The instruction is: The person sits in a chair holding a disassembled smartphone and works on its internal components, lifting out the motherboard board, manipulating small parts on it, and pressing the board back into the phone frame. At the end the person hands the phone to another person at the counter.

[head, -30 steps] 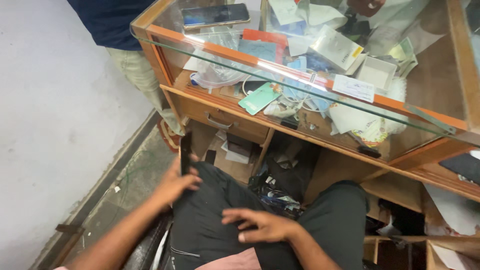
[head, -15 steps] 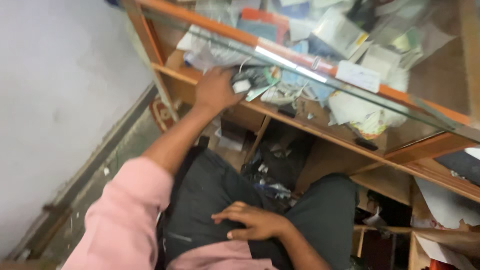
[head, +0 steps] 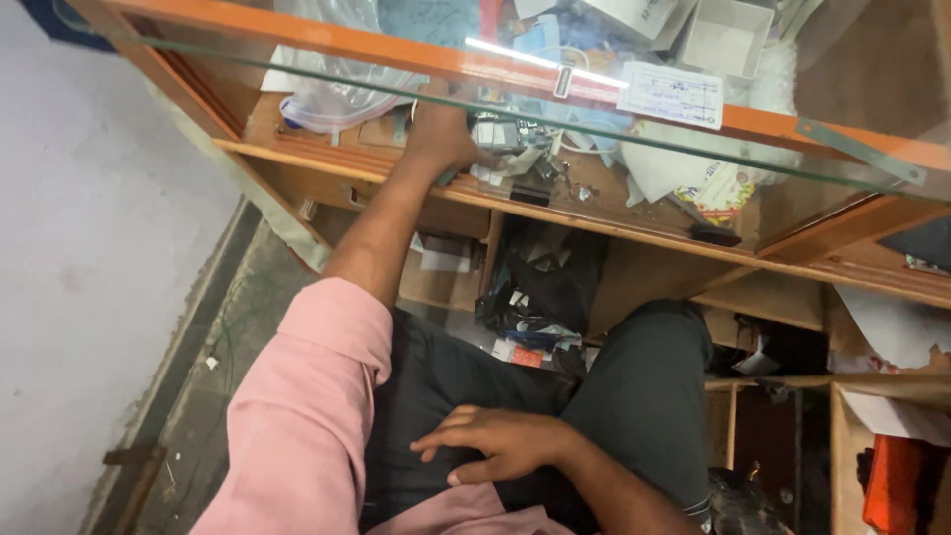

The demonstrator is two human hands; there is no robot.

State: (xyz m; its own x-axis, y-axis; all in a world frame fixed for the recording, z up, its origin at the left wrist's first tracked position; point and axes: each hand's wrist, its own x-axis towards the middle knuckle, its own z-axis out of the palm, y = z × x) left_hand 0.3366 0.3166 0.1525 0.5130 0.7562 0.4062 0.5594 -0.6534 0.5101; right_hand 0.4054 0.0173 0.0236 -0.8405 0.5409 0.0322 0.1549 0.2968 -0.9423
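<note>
I have the left hand (head: 441, 134) reaching among shelf (head: 327, 159) clutter (head: 515, 149), its grip hidden, cannot tell; right hand (head: 500, 443) rests flat, empty, on my lap; picking comes next, calling for care.

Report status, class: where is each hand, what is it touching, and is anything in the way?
Left hand reaching into cluttered shelf under glass top, among small parts; grip unclear. Right hand resting flat on lap, empty. Plastic bag beside left hand.
</note>
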